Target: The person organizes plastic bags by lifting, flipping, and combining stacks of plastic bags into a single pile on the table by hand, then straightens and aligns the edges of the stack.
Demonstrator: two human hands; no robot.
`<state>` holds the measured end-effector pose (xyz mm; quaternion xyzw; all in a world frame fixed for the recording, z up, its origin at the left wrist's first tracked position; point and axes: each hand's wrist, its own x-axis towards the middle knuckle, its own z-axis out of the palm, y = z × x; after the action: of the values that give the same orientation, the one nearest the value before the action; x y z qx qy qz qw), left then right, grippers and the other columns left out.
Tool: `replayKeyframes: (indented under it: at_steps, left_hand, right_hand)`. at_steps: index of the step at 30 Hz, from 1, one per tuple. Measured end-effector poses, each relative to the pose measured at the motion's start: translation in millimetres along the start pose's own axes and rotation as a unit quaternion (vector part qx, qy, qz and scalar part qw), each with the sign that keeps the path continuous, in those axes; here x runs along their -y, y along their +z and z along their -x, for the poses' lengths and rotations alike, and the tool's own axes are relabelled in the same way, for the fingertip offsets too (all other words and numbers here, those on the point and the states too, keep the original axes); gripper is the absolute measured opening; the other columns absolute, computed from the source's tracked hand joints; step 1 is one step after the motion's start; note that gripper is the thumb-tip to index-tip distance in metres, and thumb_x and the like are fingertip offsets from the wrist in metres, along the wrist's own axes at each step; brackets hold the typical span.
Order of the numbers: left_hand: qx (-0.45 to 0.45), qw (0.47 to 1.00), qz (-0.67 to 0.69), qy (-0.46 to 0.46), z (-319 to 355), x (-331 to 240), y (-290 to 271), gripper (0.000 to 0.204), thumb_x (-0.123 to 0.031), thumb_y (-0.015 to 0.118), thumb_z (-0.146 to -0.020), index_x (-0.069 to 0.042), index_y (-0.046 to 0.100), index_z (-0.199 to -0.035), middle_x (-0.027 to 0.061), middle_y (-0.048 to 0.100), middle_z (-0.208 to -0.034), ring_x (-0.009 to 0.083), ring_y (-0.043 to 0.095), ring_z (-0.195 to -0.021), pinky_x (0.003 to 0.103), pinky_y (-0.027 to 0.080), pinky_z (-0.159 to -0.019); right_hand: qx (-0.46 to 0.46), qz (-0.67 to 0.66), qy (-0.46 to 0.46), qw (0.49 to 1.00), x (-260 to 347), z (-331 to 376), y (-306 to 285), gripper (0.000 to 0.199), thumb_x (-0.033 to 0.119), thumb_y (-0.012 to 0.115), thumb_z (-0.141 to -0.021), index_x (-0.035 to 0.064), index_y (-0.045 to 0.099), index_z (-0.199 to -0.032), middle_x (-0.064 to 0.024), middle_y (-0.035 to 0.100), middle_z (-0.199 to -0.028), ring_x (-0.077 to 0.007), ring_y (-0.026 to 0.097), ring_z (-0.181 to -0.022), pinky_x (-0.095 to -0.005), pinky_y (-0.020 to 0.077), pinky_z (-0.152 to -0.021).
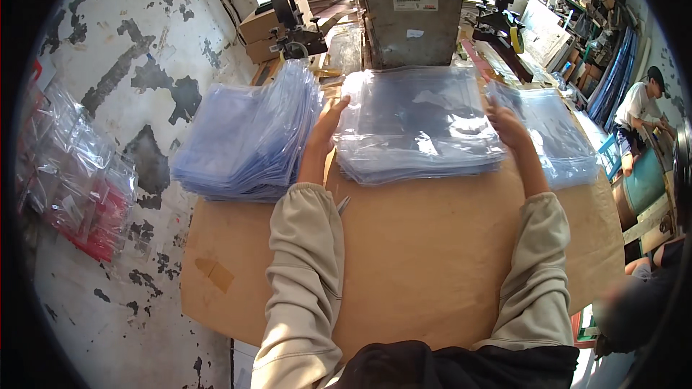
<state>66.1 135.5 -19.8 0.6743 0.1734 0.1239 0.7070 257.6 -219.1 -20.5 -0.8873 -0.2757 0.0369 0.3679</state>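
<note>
A stack of clear plastic sleeves [418,112] lies in front of me on the brown-covered table [432,245]. My left hand [329,122] holds its left edge, thumb uppermost. At the opposite edge, my right hand [507,127] has its fingers curled against the plastic; some fingertips are hidden. To the left stands a taller, bluish stack of clear sleeves [238,137], its right side fanned and uneven. A lower stack of clear sleeves [551,133] lies just right of my right hand. Near my left forearm is a small pointed metal tool [344,205], partly hidden by the sleeve.
Behind the middle stack rises a grey metal machine [412,29] with clamps at both sides. Cardboard boxes [270,36] stand at back left. Plastic bags [79,173] hang on the peeling wall. At right, a person [638,115] sits, and another person's dark head [641,310] is nearer.
</note>
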Motion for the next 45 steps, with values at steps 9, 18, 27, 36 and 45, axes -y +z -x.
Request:
replayKeyframes:
  at_steps: [9, 18, 27, 36, 45]
  left_hand:
    - [0.001, 0.932, -0.301, 0.203, 128, 23, 34, 0.125, -0.052, 0.072, -0.062, -0.009, -0.022, -0.133, 0.0290, 0.001, -0.140, 0.0414, 0.022, -0.127, 0.041, 0.024, -0.102]
    - [-0.043, 0.955, -0.290, 0.031, 109, 13, 57, 0.127, -0.042, 0.077, -0.060, -0.007, -0.021, -0.133, 0.0355, 0.026, -0.128, 0.0420, 0.043, -0.112, 0.039, 0.036, -0.095]
    - [-0.203, 0.887, -0.263, 0.321, 70, 37, 44, 0.107, -0.051, 0.061, -0.074, -0.002, -0.011, -0.136, 0.0298, 0.036, -0.127, 0.0392, 0.040, -0.116, 0.039, 0.032, -0.098]
    - [-0.012, 0.994, 0.105, -0.029, 24, 18, 50, 0.067, -0.043, 0.040, -0.084, 0.002, 0.028, -0.132, 0.0213, 0.026, -0.137, 0.0283, 0.023, -0.128, 0.035, 0.015, -0.105]
    - [-0.121, 0.976, 0.171, 0.055, -6, 49, 40, 0.060, -0.038, 0.042, -0.084, -0.001, 0.034, -0.130, 0.0162, 0.044, -0.125, 0.0242, 0.044, -0.112, 0.034, 0.034, -0.095]
  right_hand:
    - [-0.197, 0.199, -0.317, 0.906, 51, 123, 15, 0.071, 0.043, 0.056, -0.079, 0.0103, 0.025, -0.134, -0.0245, 0.014, -0.138, -0.0425, 0.024, -0.124, -0.0501, 0.0303, -0.096]
    - [-0.160, 0.129, -0.200, 0.958, 15, 106, 36, 0.075, 0.026, 0.068, -0.072, 0.0097, 0.025, -0.131, -0.0236, 0.006, -0.138, -0.0451, 0.026, -0.122, -0.0469, 0.0341, -0.095]
    - [-0.111, -0.361, 0.039, 0.925, -7, 72, 8, 0.079, 0.060, 0.037, -0.083, -0.0007, 0.025, -0.132, -0.0205, 0.029, -0.134, -0.0232, 0.042, -0.115, -0.0312, 0.0326, -0.097]
    - [0.099, -0.454, 0.166, 0.869, -3, 21, -14, 0.084, 0.069, 0.033, -0.079, -0.0073, 0.053, -0.107, -0.0113, 0.063, -0.091, -0.0135, 0.061, -0.070, -0.0238, 0.0488, -0.066]
    - [0.108, -0.352, 0.152, 0.917, -1, 11, -14, 0.080, 0.064, 0.036, -0.082, -0.0069, 0.048, -0.115, -0.0107, 0.059, -0.102, -0.0161, 0.057, -0.085, -0.0259, 0.0445, -0.078]
